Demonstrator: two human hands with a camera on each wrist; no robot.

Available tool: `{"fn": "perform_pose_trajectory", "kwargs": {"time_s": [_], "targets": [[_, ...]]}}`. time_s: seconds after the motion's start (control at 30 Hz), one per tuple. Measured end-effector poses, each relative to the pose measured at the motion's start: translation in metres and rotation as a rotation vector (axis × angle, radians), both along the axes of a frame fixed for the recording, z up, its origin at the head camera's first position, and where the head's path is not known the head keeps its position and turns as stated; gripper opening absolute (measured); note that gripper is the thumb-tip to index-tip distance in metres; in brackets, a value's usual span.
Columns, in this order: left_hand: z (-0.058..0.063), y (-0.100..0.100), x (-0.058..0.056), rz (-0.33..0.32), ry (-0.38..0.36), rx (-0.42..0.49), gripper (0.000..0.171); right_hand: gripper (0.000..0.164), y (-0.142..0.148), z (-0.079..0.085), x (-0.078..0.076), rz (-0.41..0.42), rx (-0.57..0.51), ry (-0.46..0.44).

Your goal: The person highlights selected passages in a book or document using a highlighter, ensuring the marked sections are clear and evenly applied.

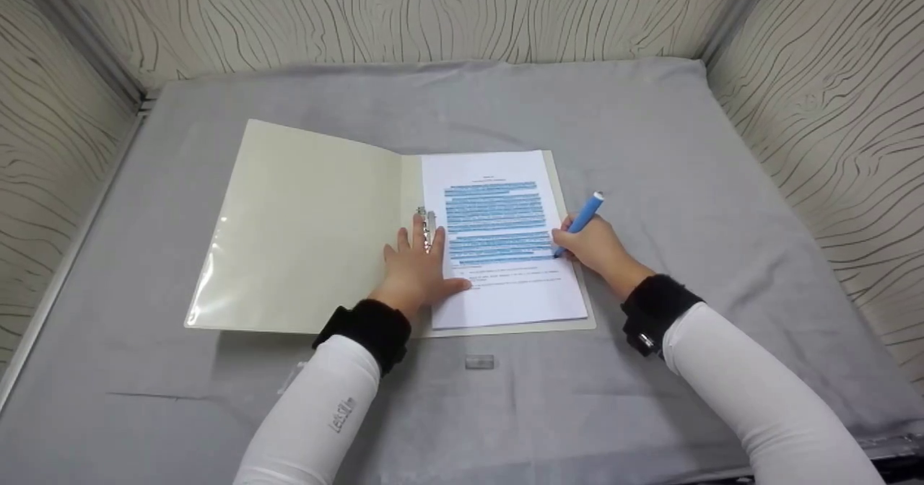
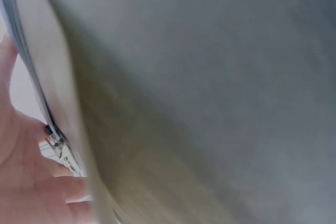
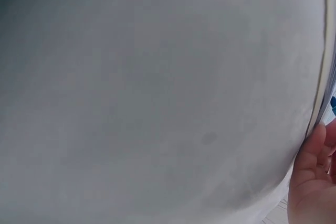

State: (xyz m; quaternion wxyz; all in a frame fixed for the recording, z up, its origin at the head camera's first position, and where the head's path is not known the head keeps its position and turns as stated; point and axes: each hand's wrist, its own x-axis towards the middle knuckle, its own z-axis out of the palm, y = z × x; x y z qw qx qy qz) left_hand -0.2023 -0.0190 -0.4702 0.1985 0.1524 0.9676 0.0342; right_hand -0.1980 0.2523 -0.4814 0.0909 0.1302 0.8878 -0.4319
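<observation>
A cream ring binder (image 1: 317, 225) lies spread out, its cover folded over to the left. On its right side rests a stack of printed sheets (image 1: 505, 304), the upper lines coated in blue. My right hand (image 1: 598, 243) pinches a blue highlighter (image 1: 586, 211), its tip on the page's right margin at the end of the lowest blue line. With fingers spread, my left hand (image 1: 419, 272) rests over the metal clip (image 1: 426, 229) and the sheets' left edge. The left wrist view shows the left palm (image 2: 31, 177) beside the clip; in the right wrist view, curled right fingers (image 3: 315, 150) touch the binder's edge.
A small grey rectangular piece (image 1: 479, 361) lies in front of the binder. Grey cloth (image 1: 650, 124) with wrinkles covers the table. Patterned panels (image 1: 433, 16) stand at the back and both sides.
</observation>
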Motion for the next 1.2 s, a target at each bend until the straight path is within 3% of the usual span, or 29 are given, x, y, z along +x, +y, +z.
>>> {"fn": "perform_pose_trajectory", "kwargs": {"time_s": [0.3,0.47,0.57,0.73,0.83,1.2], "targets": [[-0.001,0.003,-0.001,-0.004,0.006,-0.021,0.105,0.019,0.002,0.001,-0.008,0.016,-0.009,-0.031],[0.001,0.005,0.001,-0.009,-0.009,-0.055,0.114,0.02,-0.013,0.006,-0.01,-0.013,-0.137,-0.03],[0.002,0.006,0.001,-0.003,-0.013,-0.07,0.115,0.018,-0.038,0.008,-0.007,0.027,-0.187,-0.017],[0.001,0.009,-0.001,-0.002,-0.021,-0.077,0.115,0.019,-0.078,0.006,-0.002,0.161,-0.139,0.029],[0.0,0.011,0.0,0.0,-0.024,-0.078,0.115,0.02,-0.093,0.006,-0.001,0.197,-0.119,0.05],[0.003,0.016,0.005,-0.011,0.005,-0.066,0.114,0.021,-0.103,0.0,-0.001,0.21,-0.12,0.055]]}}
